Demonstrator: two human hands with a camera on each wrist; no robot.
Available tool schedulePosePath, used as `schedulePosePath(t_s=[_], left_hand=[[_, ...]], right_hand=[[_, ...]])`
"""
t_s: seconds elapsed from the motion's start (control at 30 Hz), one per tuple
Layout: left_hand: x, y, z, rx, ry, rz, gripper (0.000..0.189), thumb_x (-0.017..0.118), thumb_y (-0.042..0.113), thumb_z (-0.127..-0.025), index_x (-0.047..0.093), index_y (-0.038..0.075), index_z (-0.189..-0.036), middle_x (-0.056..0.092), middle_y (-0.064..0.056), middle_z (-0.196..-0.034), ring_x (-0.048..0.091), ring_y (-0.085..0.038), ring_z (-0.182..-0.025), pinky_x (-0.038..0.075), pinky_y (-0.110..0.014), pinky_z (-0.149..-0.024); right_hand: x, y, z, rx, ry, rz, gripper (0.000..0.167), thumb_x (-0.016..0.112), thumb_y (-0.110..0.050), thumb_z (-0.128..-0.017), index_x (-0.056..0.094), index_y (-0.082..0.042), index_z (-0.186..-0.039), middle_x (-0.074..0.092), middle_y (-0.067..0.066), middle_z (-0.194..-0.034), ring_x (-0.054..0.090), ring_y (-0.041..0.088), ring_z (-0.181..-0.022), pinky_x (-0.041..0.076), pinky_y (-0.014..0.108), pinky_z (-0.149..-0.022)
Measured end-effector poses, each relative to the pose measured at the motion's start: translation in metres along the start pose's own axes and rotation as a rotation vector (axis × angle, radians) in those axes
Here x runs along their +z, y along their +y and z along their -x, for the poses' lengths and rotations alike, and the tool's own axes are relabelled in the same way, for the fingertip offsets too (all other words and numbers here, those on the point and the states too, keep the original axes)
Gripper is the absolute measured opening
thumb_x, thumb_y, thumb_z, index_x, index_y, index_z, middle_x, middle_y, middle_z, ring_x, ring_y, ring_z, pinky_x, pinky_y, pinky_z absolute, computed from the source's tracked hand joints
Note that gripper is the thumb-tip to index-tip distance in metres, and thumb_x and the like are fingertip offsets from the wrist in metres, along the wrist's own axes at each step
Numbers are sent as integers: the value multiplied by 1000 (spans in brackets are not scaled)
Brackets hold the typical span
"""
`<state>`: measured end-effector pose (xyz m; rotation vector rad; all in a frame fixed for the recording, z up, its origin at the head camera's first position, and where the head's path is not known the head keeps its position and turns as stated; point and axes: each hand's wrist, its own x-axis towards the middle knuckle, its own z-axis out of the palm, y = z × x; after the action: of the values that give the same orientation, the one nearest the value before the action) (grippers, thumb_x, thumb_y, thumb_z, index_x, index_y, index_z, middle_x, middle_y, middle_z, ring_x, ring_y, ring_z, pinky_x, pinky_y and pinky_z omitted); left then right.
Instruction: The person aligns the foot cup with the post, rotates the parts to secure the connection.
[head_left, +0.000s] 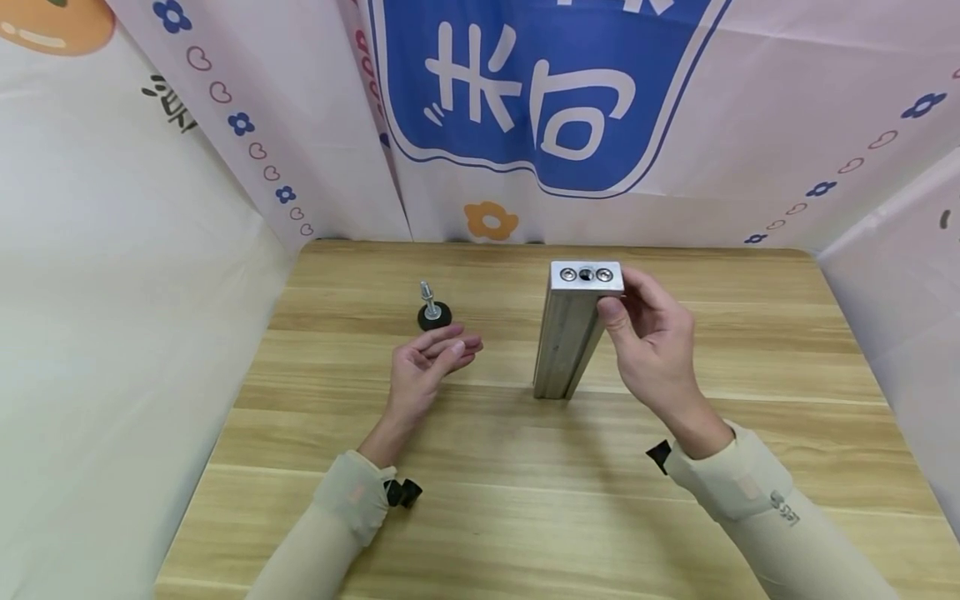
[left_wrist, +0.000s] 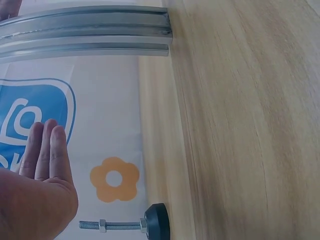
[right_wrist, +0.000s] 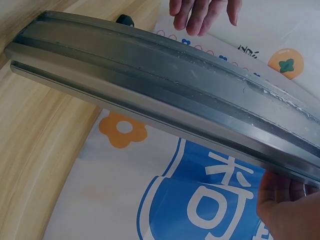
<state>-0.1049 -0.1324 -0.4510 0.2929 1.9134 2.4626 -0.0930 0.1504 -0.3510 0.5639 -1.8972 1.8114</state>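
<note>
An aluminium profile (head_left: 562, 350) stands upright on the table, its grooved sides facing me. Its top end plate (head_left: 587, 287) carries two screws with a dark hole between them. My right hand (head_left: 660, 354) grips the profile near the top, thumb on the front edge and fingers behind. To the left, a levelling foot (head_left: 435, 315) rests on its black round base, its threaded stud pointing up; a nut (left_wrist: 102, 226) sits on the stud. My left hand (head_left: 420, 371) is just in front of the foot, fingers extended and holding nothing.
The wood-grain table (head_left: 480, 500) ends at a printed cloth backdrop (head_left: 675, 217) with a blue sign. White cloth walls (head_left: 135, 275) rise on both sides. Black wrist mounts (head_left: 405, 493) stick out from the sleeves.
</note>
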Motion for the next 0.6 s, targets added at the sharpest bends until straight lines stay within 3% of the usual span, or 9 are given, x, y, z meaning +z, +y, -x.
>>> schedulePosePath(t_s=[0.4, 0.6], left_hand=[[-2, -2, -2, -8, 27, 11, 30, 62, -4, -100, 60, -16, -127, 82, -4, -108, 80, -18, -101, 64, -36, -89], [-5, -6, -1, -32, 71, 10, 30, 63, -6, -99, 60, -17, -127, 83, -4, -105, 81, -20, -98, 64, -37, -89]], right_hand=[[0, 0, 0, 2, 4, 4, 41, 64, -13, -103, 60, 20, -128, 71, -12, -115, 63, 5, -98, 54, 15, -83], [0, 2, 0, 8, 6, -15, 43, 65, -13, -102, 60, 20, -128, 71, -11, -115, 63, 5, -99, 55, 16, -84]])
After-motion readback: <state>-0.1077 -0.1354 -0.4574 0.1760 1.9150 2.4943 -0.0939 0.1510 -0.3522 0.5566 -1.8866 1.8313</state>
